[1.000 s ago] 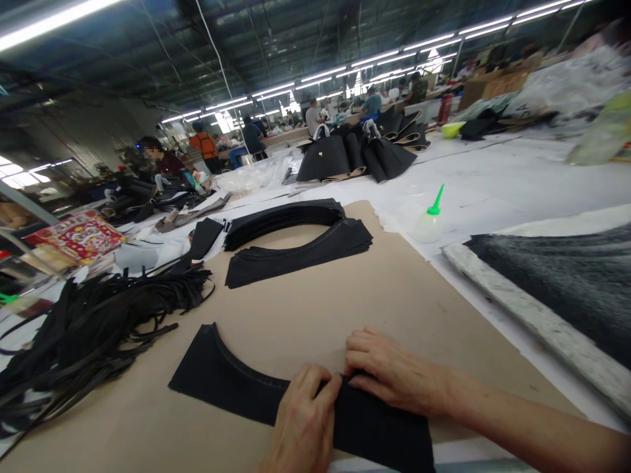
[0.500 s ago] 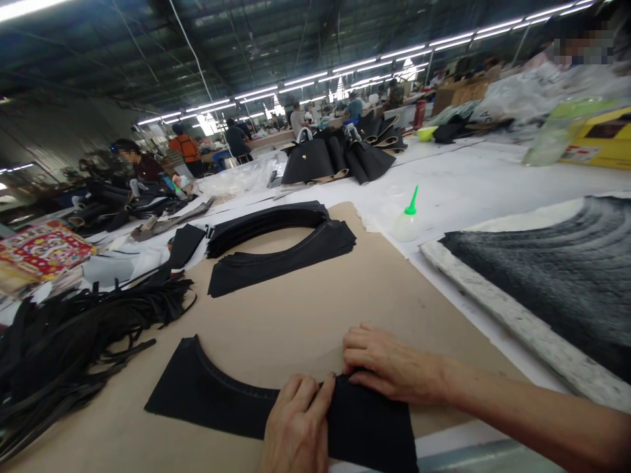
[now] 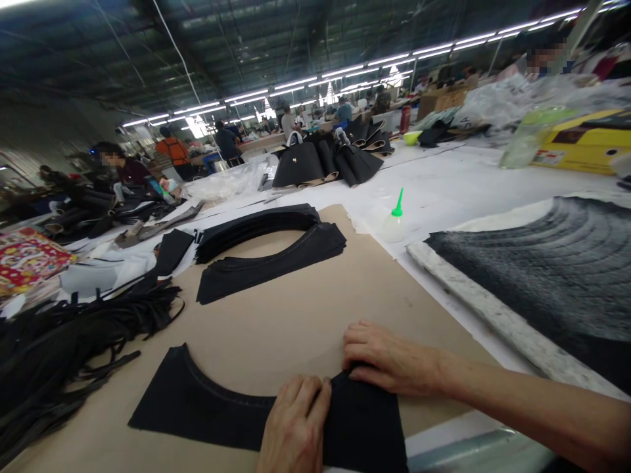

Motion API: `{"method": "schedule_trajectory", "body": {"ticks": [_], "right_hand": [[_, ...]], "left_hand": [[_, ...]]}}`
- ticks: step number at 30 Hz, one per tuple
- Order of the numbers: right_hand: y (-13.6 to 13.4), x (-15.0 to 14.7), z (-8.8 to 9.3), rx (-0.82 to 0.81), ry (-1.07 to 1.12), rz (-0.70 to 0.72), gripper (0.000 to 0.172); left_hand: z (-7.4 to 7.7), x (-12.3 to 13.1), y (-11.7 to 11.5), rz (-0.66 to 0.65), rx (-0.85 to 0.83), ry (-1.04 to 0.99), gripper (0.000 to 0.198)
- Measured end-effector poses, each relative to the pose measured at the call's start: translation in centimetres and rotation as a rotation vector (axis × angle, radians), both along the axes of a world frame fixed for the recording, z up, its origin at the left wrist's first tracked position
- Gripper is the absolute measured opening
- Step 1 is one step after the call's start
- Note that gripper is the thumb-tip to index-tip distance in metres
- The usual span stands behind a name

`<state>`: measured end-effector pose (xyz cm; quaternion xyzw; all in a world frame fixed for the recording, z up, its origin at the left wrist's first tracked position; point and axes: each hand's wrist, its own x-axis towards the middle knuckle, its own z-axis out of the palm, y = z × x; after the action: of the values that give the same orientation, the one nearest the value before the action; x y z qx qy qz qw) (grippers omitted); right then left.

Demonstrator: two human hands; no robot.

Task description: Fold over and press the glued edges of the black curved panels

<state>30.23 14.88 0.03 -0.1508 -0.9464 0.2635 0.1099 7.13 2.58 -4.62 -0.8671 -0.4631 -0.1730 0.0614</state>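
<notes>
By the surface's (image 3: 394, 302) near edge, the right hand (image 3: 369, 355) is pinching a seemingly light, pliable panel (image 3: 365, 420) by its graspable rim, the left hand (image 3: 294, 420) pressing, grip unclear.

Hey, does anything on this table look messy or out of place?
Mostly no. The black strips at left look untidy: they lie in a loose tangle, some ends straying onto the brown sheet, while the far curved pieces are stacked. I see no spill.
</notes>
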Motion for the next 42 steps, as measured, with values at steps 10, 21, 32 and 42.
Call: {"method": "schedule_trajectory", "body": {"ticks": [10, 21, 32, 42], "right_hand": [[0.4, -0.1, 0.3, -0.023, -0.026, -0.035, 0.010], [0.5, 0.8, 0.2, 0.029, -0.032, -0.053, 0.009], [0.6, 2.3, -0.4, 0.158, 0.011, 0.006, 0.023], [0.2, 2.8, -0.8, 0.231, 0.045, -0.007, 0.033]], "left_hand": [[1.8, 3.4, 1.9, 0.093, -0.328, -0.363, 0.048], [1.4, 4.3, 1.8, 0.109, -0.367, -0.303, 0.045], [-1.1, 4.4, 0.5, 0.050, -0.065, -0.042, 0.068], [0.2, 5.2, 1.4, 0.105, -0.095, -0.073, 0.060]]}}
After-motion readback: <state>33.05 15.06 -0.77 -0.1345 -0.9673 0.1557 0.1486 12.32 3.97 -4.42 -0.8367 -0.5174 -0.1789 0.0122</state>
